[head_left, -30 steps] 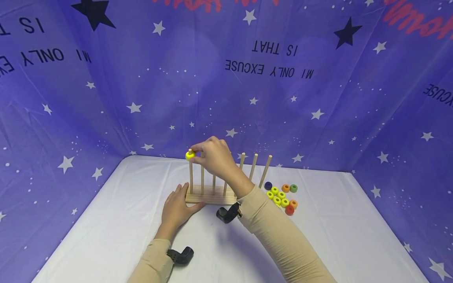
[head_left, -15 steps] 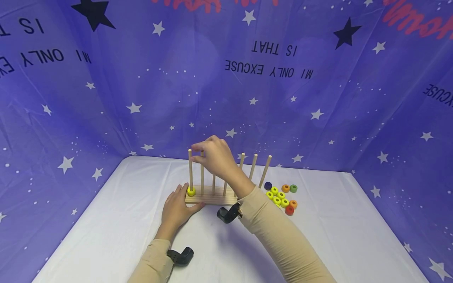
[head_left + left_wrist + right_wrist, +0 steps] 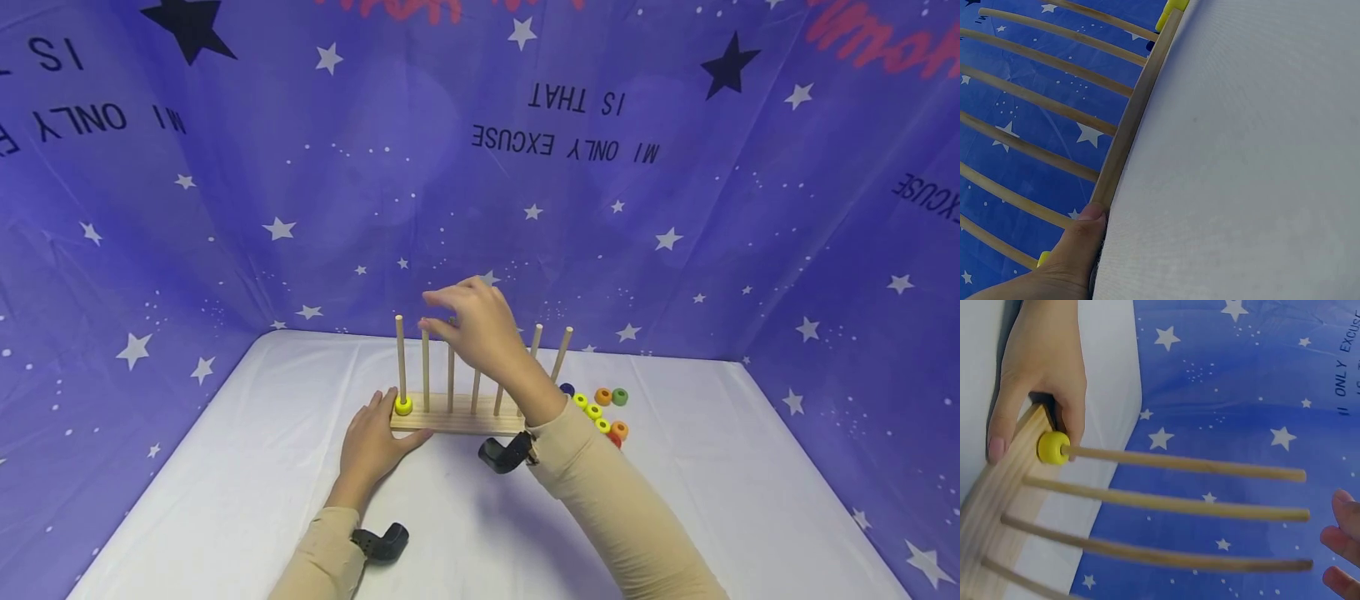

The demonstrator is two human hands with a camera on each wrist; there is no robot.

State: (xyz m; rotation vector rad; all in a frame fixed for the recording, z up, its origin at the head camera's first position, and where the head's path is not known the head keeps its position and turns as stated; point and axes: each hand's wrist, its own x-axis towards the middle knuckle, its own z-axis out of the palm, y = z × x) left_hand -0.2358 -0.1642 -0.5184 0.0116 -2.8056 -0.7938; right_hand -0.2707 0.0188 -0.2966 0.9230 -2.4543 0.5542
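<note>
Left hand (image 3: 372, 442): we saw it gripping the wooden base (image 3: 457, 423) at 9 o'clock.
Right hand (image 3: 483, 329): hovered unclenched near peg tips (image 3: 1305, 515).
Yellow bead (image 3: 403, 407): sat round 9 o'clock peg (image 3: 401, 358).

A pegged base (image 3: 442, 423) stands on a table (image 3: 675, 500), its left end in the left hand (image 3: 373, 442), a bead (image 3: 403, 407) at the foot of the nearest peg (image 3: 401, 358). Loose beads (image 3: 595, 413) lie right of the right hand (image 3: 483, 329), a backdrop (image 3: 592, 267) behind.
</note>
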